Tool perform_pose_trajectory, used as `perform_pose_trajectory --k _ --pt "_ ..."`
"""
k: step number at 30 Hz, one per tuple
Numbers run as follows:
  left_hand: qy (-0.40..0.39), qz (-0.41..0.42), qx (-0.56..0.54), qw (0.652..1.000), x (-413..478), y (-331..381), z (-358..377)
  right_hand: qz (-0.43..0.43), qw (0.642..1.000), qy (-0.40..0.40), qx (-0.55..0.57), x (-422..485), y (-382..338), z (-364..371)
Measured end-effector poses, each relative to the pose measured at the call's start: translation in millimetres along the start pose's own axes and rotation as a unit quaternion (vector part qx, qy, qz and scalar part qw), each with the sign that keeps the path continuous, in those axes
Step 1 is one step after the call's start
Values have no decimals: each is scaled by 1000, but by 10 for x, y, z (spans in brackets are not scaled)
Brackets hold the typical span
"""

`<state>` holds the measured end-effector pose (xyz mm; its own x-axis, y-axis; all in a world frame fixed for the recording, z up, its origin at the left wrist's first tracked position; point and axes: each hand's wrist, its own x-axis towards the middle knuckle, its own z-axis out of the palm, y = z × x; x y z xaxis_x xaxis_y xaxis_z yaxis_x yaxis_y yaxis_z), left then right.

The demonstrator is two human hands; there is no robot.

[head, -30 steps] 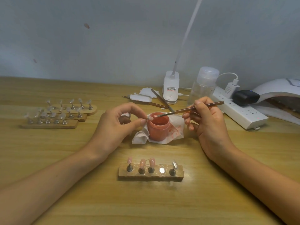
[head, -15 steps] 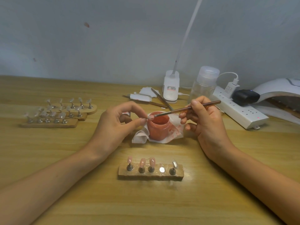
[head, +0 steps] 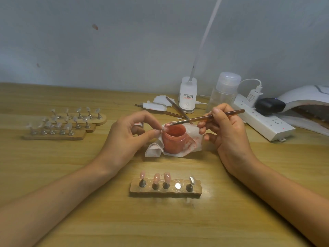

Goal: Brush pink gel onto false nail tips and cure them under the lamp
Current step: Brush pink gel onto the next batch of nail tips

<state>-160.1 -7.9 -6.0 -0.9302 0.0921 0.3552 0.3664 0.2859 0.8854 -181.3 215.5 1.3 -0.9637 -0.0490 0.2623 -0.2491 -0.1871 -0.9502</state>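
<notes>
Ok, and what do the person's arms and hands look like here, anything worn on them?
The left forearm and right forearm are bare to the frame edge; no sleeves show. The left hand and right hand wear no gloves, and no rings, watch or bracelet can be seen. The nails that show look short and unpainted.

The left hand [head: 124, 138] pinches a small nail tip [head: 165, 128] just above the open pink gel jar [head: 174, 139]. The right hand [head: 226, 132] holds a brush [head: 206, 118], its bristles touching the tip. On the table [head: 89, 220], a wooden holder [head: 165, 190] carries three pink tips.
</notes>
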Motion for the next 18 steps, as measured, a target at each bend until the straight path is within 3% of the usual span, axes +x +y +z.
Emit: perform_pose_trajectory --k 18 --pt "-4 -7 -16 1000 -6 -12 -15 -10 1000 12 -15 -6 0 -1"
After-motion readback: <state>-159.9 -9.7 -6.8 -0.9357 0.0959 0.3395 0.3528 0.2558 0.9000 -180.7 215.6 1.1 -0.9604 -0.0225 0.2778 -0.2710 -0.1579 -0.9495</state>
